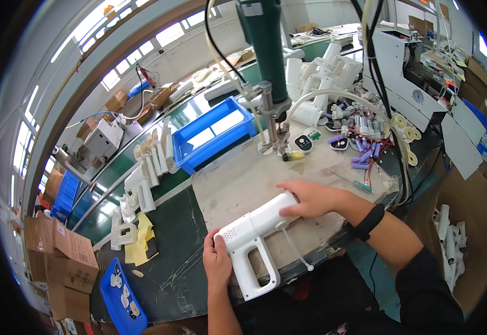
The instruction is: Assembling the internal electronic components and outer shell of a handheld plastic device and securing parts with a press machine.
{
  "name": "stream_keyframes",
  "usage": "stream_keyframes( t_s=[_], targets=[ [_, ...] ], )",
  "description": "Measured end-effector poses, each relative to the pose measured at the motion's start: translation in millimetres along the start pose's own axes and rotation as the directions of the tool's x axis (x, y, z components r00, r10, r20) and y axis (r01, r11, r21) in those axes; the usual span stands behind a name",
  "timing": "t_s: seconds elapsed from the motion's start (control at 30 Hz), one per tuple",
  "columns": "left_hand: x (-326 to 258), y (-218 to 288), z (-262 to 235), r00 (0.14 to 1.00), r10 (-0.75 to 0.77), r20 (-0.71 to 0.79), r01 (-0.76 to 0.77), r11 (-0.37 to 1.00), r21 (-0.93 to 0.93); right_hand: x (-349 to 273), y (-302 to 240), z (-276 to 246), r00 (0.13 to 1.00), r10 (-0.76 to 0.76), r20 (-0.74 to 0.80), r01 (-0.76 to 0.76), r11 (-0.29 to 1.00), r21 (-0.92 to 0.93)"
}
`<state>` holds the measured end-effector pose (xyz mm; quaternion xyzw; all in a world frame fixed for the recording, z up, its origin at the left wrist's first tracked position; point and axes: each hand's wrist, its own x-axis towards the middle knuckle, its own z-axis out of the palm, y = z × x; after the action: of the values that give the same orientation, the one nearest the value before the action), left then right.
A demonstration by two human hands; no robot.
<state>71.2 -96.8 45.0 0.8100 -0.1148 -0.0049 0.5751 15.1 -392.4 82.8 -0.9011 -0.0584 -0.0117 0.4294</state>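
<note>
A white gun-shaped plastic device [260, 219] with a looped handle lies slanted at the front edge of the bench. My left hand [217, 259] grips its perforated rear end, thumb on top. Around the opposite, barrel end my right hand [309, 199] is closed, with a black band on that wrist. From the device's underside a thin whitish tube [296, 247] hangs toward the bench edge. Beneath it is a worn beige board [227, 187]. Past my right hand lies a small screwdriver [362, 186] with a green handle.
A green power driver [264, 56] hangs above the board. Behind stand a blue tray [185, 159] and several white housings [341, 72]. Purple battery cells, motors [366, 125] and wires crowd the right. At left are a blue tray [112, 304], yellow paper [143, 240] and cardboard boxes [68, 254].
</note>
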Motion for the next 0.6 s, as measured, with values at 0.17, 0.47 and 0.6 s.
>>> stream_keyframes(
  t_s=[0.17,0.47,0.6],
  targets=[
    [1,-5,-1,1.000,-0.014,-0.003,0.014,1.000,0.010,3,-10,-1,0.968,0.247,0.039,-0.243,0.967,-0.080],
    [2,-1,-4,0.999,-0.040,0.003,0.040,0.997,-0.063,-1,-9,2,0.975,0.219,0.020,-0.218,0.975,-0.042],
    [3,16,-8,0.978,0.210,-0.015,-0.205,0.965,0.163,-14,-19,-11,0.986,0.168,0.008,-0.167,0.980,-0.110]
  ],
)
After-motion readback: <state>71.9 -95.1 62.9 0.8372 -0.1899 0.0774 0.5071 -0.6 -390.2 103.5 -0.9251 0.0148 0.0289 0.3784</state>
